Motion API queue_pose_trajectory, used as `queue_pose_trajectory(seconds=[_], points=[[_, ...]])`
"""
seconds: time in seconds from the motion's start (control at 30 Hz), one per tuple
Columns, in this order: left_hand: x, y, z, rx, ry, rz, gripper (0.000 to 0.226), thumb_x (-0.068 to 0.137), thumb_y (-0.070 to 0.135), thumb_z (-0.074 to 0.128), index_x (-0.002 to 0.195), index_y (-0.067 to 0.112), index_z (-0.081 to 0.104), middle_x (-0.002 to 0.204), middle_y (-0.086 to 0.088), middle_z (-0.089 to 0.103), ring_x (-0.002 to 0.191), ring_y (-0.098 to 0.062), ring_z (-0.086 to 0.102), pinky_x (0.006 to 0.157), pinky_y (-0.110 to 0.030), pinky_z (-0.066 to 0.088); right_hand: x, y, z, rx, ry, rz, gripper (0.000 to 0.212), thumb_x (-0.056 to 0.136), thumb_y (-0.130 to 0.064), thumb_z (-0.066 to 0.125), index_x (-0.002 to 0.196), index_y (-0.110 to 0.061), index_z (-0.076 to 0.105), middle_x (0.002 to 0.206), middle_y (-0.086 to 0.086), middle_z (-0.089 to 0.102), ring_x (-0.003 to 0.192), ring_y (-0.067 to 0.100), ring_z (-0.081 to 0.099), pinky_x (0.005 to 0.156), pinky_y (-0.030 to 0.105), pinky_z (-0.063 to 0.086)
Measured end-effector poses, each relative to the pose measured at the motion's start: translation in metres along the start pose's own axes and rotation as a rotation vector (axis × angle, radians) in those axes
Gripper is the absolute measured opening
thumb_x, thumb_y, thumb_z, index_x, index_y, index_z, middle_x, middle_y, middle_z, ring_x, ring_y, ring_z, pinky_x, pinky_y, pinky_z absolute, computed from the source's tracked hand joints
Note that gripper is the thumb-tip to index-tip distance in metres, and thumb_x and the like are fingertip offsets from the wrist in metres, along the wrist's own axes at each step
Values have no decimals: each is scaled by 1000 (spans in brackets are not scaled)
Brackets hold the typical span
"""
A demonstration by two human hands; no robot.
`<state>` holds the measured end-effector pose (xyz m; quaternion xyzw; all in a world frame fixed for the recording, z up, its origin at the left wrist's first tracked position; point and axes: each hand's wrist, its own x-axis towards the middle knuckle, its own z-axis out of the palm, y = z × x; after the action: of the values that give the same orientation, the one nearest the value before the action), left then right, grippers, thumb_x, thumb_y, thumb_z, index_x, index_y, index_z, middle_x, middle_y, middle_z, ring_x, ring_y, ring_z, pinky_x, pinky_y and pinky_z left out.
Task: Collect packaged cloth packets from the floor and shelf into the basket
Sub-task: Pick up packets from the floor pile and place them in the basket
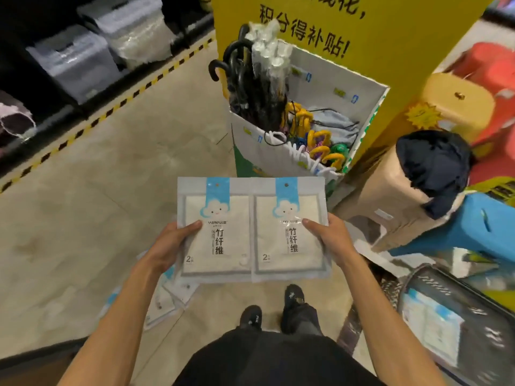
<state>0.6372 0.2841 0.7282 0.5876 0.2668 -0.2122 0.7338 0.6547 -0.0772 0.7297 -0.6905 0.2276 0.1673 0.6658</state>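
Observation:
I hold two white cloth packets with blue cloud labels side by side at waist height. My left hand [174, 242] grips the left packet [216, 232] at its left edge, thumb on top. My right hand [330, 240] grips the right packet [289, 232] at its right edge the same way. More packets [167, 299] lie on the floor below my left forearm. The dark mesh basket [418, 277] sits at lower right, with a packet [430, 327] inside it.
A white cardboard bin [278, 151] of umbrellas stands straight ahead against a yellow sign. A brown carton [390, 196], blue stool [473, 227] and dark cloth are at right. Grey storage boxes [75, 59] line the left behind a yellow-black floor stripe. My feet [273, 310] are below.

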Motion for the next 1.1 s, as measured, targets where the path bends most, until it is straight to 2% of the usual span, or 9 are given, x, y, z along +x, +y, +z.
queue_pose_trajectory(seconds=[0.1,0.27,0.4,0.47,0.6,0.7,0.8,0.93,1.1], points=[[-1,-4,22,77,-33,-29,16,95,7,61,107,-1,69,108,-20,73,82,-23,76,71,-32,63,-31,17,-26,52,85,-17,31,85,-10,76,115,-10,65,103,8,76,86,21,75,62,28,60],[-14,-17,85,163,-172,-90,14,99,5,56,107,1,66,91,-11,78,75,-20,76,60,-30,61,-80,59,-80,145,248,-8,36,83,-12,78,117,-8,67,104,8,76,90,22,75,74,34,62],[-29,-41,141,246,-326,-105,22,96,9,59,116,4,65,109,-17,75,96,-32,74,69,-37,63,-129,101,-133,213,387,2,40,81,-17,81,118,-12,67,104,3,76,89,19,74,71,31,61],[-38,-58,172,295,-390,-125,24,95,11,60,117,5,66,112,-18,74,96,-32,74,71,-39,63,-157,123,-161,256,452,-2,38,81,-18,81,116,-14,67,104,3,75,89,18,74,69,28,60],[-62,-99,238,408,-506,-158,38,91,17,64,127,3,61,119,-21,70,106,-39,70,84,-51,60,-217,172,-219,325,578,24,40,79,-18,83,116,-13,69,104,4,76,94,21,74,85,42,60],[-87,-134,287,463,-572,-185,44,87,19,66,127,1,61,121,-24,69,108,-42,68,89,-55,58,-262,208,-264,361,639,44,41,78,-18,84,116,-10,70,105,5,76,97,24,73,89,45,58],[-114,-173,331,497,-607,-182,38,90,17,66,125,1,63,119,-24,70,108,-41,69,95,-59,53,-296,246,-310,383,693,62,62,71,-32,90,123,-10,66,115,7,73,102,24,71,91,46,57],[-148,-224,379,522,-645,-174,42,90,18,66,128,0,60,119,-24,70,109,-42,68,101,-61,47,-344,275,-363,390,730,67,35,78,-16,84,110,-12,70,101,6,76,91,23,74,82,42,60],[-180,-269,425,579,-680,-197,42,91,20,66,128,0,61,119,-24,70,110,-43,67,101,-62,47,-392,307,-415,417,751,108,35,78,-13,83,110,-9,70,101,10,76,89,26,74,79,41,60]])
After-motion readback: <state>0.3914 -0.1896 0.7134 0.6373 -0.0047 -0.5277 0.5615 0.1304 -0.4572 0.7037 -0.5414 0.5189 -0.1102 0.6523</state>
